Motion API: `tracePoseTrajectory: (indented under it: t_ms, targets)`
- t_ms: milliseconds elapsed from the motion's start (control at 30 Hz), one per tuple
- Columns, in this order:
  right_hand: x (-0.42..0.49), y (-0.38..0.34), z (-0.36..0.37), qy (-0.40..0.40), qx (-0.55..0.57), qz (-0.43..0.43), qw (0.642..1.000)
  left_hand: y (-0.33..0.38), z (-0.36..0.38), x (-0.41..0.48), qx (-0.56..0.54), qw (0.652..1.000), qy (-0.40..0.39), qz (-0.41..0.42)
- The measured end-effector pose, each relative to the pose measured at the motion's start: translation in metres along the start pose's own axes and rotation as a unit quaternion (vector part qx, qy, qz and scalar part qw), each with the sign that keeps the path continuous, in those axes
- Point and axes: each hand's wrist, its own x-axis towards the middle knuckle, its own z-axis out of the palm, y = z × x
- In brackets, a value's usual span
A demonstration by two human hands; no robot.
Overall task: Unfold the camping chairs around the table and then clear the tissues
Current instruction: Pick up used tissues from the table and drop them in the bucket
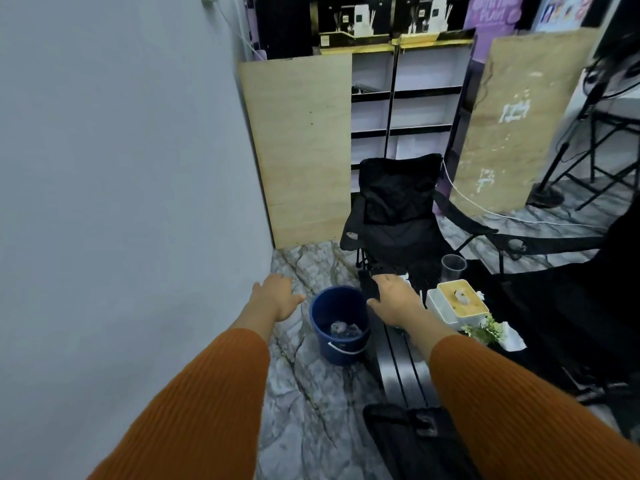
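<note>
A bucket (341, 323) stands on the floor (304, 393) near the middle, with crumpled tissues (344, 330) inside it. Just right of the bucket runs a low table (398, 368), holding a tissue box (460, 301), a cup (453, 267) farther back, and a small plant (485, 329) nearer. Beyond the table's far end stands an unfolded chair (394, 209). A wall (121, 168) fills the left side.

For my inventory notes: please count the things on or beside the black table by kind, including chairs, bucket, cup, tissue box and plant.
Camping chairs unfolded: 2 (chair, second chair)
Blue bucket: 1
Clear cup: 1
Tissue box: 1
Small plant: 1
Total: 6
</note>
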Motion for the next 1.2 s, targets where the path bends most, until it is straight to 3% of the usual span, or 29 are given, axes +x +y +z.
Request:
tracePoseTrajectory:
  t_ms: [300,500,867,967,1200]
  targets:
    - [0.095,0.051,-0.019,0.031,0.052,0.105,0.993,0.040,-0.026,0.149,0.011,0.996,-0.017,0.091]
    - [0.158,0.074,-0.021,0.068,0.090,0.189,0.975,0.079,-0.042,0.262,0.008,0.979,-0.015,0.201]
    - [0.246,0.081,0.015,0.123,0.176,0.363,0.907,0.137,-0.021,0.410,0.063,0.920,-0.078,0.380]
    - [0.261,0.085,0.049,0.108,0.210,0.399,0.886,0.145,0.011,0.432,0.064,0.908,-0.106,0.401]
    - [0.298,0.106,0.159,-0.027,0.245,0.443,0.862,0.157,0.127,0.485,0.059,0.892,-0.144,0.424]
